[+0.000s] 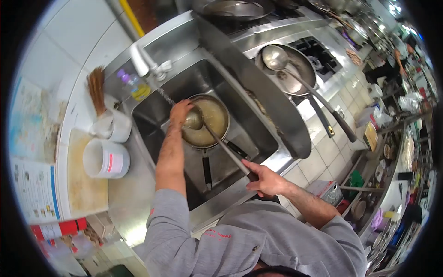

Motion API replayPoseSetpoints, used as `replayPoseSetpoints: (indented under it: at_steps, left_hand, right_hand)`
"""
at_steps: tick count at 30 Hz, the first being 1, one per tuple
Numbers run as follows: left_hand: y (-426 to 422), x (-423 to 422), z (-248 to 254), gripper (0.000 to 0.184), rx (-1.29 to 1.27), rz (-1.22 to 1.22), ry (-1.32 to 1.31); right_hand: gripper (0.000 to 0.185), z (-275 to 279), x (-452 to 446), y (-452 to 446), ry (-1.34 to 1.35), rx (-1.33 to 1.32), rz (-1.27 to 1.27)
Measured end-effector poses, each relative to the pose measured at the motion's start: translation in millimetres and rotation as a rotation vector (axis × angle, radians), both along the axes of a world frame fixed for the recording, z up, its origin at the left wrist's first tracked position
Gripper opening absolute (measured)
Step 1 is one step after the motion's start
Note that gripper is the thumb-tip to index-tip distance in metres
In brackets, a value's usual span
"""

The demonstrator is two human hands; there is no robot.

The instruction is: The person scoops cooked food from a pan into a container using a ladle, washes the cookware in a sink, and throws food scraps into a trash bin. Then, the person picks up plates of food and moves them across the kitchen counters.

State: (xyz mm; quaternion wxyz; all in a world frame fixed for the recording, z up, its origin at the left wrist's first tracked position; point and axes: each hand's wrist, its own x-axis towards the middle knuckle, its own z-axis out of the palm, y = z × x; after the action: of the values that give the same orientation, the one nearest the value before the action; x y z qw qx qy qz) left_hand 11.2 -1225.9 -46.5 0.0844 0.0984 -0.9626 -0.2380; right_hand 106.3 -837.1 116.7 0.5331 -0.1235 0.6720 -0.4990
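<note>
A long-handled ladle [193, 121] slants across the sink, its round bowl inside a frying pan [220, 99] that holds cloudy yellowish liquid. My right hand [265, 180] is closed around the end of the ladle's handle, index finger stretched along it. Fingers bent, my left hand [182, 111] grips the bowl's upper edge; its fingertips are partly hidden. Water runs from the white faucet [146, 62] close beside that hand. Two black handles extend from the pan area, one [206, 171] toward me, so a second pan seems stacked beneath.
The deep metal sink [150, 134] has a high splash wall on its right. Left of it stand white buckets [94, 159], a twig brush [96, 90] and a soap bottle [138, 87]. A wok [300, 69] with another ladle [275, 57] rests on the stove. A co-worker [399, 57] is far right.
</note>
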Motion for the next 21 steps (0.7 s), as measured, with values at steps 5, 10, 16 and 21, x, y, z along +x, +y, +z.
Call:
replayPoseSetpoints:
  at_steps: [5, 10, 16, 21]
  left_hand:
    - [-20.4, 17.1, -53.3, 0.026, 0.288, 0.316, 0.243]
    - [36.2, 15.2, -79.3, 0.022, 1.575, 0.875, 0.385]
    - [25.2, 16.0, -100.4, 0.020, 0.459, 0.746, 0.488]
    - [11.5, 9.1, -9.0, 0.019, -0.013, 0.118, 0.192]
  right_hand:
    - [0.080, -0.3, -17.2, 4.7, -0.097, -0.116, -0.025]
    - [0.082, -7.9, -30.7, -24.8, -0.227, -0.194, -0.026]
    - [0.080, -7.4, -22.9, -20.1, -0.327, -0.191, -0.096]
    - [0.077, -1.7, -12.9, -0.9, -0.449, -0.195, -0.083]
